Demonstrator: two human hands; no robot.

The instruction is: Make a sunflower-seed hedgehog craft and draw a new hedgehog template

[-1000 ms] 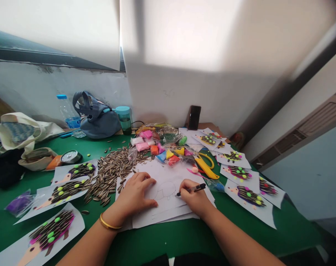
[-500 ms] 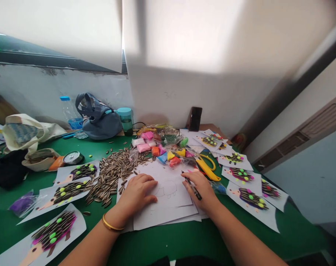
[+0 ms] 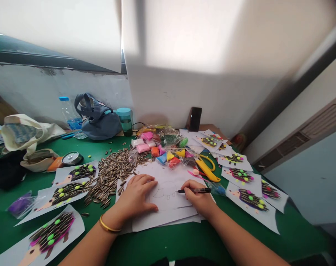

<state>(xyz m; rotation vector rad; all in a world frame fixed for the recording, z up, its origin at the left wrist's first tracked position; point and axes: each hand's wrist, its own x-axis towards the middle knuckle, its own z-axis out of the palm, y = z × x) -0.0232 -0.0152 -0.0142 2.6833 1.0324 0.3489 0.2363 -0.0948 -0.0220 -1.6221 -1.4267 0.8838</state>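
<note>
My left hand [image 3: 139, 195] lies flat with spread fingers on the left part of a white sheet of paper [image 3: 154, 218], which rests on other sheets. A faint outline of an animal with short legs [image 3: 165, 189] is drawn between my hands. In my right hand [image 3: 199, 199] is a black pen [image 3: 197, 190], gripped between thumb and fingers. It lies nearly level, its tip pointing left at the right edge of the outline. A heap of striped sunflower seeds [image 3: 109, 177] lies left of the paper, some seeds touching its edge.
Hedgehog pictures made with seeds lie at left [image 3: 50, 236] and right [image 3: 252, 199]. Behind the paper are bagged coloured clay [image 3: 157, 151] and yellow-handled scissors [image 3: 208, 170]. A phone [image 3: 195, 119], a teal-lidded bottle [image 3: 125, 122] and a blue bag [image 3: 100, 120] stand along the wall.
My right hand has turned the pen from a slant to nearly level, and its tip has come down and left to the drawing's right edge. My left hand stays on the paper.
</note>
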